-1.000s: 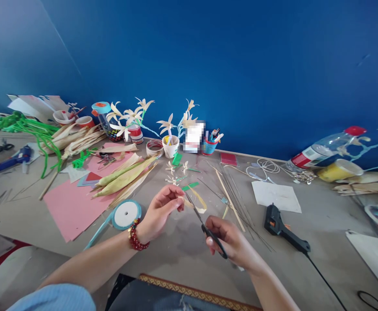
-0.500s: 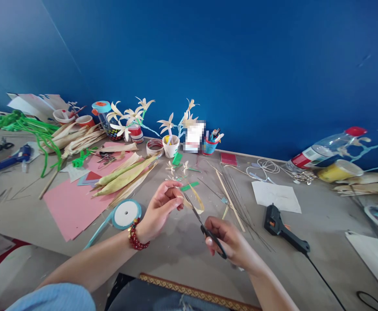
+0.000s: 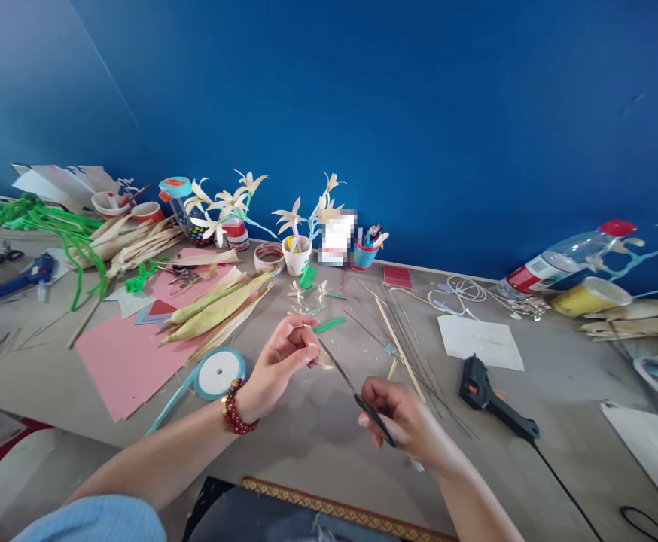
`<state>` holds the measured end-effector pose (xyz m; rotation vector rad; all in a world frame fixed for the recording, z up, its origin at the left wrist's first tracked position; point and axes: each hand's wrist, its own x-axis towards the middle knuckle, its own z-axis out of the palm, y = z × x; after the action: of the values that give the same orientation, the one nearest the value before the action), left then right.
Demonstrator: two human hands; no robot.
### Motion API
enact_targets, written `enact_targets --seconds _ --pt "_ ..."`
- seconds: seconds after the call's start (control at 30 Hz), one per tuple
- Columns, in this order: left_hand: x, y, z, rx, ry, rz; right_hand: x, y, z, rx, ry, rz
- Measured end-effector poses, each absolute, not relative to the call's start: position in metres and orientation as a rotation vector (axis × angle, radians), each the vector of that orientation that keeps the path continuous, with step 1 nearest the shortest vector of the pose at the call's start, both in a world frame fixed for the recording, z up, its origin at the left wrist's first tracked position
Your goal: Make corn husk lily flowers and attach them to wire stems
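Note:
My left hand [image 3: 282, 363] pinches a small pale piece of corn husk [image 3: 325, 360] between thumb and fingers. In my right hand [image 3: 402, 415] is a pair of black-handled scissors [image 3: 342, 372]. The blades look closed or nearly so, with their tips beside the left fingertips and the husk. Most of the husk piece is hidden by my left fingers. Just beyond my left hand lie a flat green strip [image 3: 330, 325] and a small pale husk flower [image 3: 323, 290]. A roll of light-blue ribbon [image 3: 220, 373] lies near my left wrist.
Pink paper [image 3: 120, 361] and corn husks [image 3: 221, 305] spread out at left. Thin wires [image 3: 419, 346] and a black glue gun [image 3: 492, 403] lie at right. Cups holding husk flowers [image 3: 298, 256] and a plastic bottle [image 3: 543, 267] line the blue wall.
The yellowish strip of husk that stuck out past the scissors is gone from view, leaving a smaller piece at my left fingers. The scissor blades have come together; both hands barely moved.

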<state>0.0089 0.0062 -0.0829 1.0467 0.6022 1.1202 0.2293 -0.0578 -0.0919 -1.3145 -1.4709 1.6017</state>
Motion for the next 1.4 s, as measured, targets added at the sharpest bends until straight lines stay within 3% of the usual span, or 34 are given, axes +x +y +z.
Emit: enact_targets --seconds 0.7,1.4 --pt "0.031 -0.020 -0.099 0.935 0.517 0.813 0.201 -0.060 -0.096 -1.029 -1.026 1.306" --pt "0.021 -0.007 -0.080 0.640 0.574 1.008 0.201 -0.059 -0.103 -1.145 -1.442 1.589"
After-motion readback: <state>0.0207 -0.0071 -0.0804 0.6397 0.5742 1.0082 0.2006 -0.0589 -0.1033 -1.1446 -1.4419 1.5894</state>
